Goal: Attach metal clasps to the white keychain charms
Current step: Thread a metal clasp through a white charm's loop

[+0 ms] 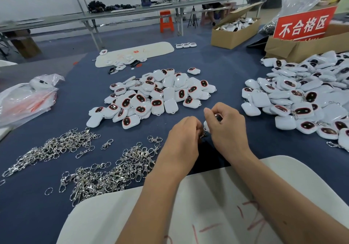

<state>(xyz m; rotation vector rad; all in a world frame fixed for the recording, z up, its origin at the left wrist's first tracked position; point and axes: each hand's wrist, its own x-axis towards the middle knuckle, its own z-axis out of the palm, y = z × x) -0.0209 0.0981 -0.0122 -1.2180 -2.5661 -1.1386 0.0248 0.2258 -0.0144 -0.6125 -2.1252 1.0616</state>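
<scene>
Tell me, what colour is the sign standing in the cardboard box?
Red with white characters, the sign shows clearly in the head view.

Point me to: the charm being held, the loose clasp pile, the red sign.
held charm (218,117), head view, on its dark face showing between the right hand's fingers
clasp pile (105,174), head view, middle of the near heap
red sign (304,24), head view, centre of the panel

A factory assembly floor is showing itself here: bulk heaps of white charms (156,94) and metal clasps (105,170) are lying across a blue worktable (236,74), cardboard boxes (232,30) and a red reject-area sign (304,23) standing beside long workbenches (132,8).
</scene>
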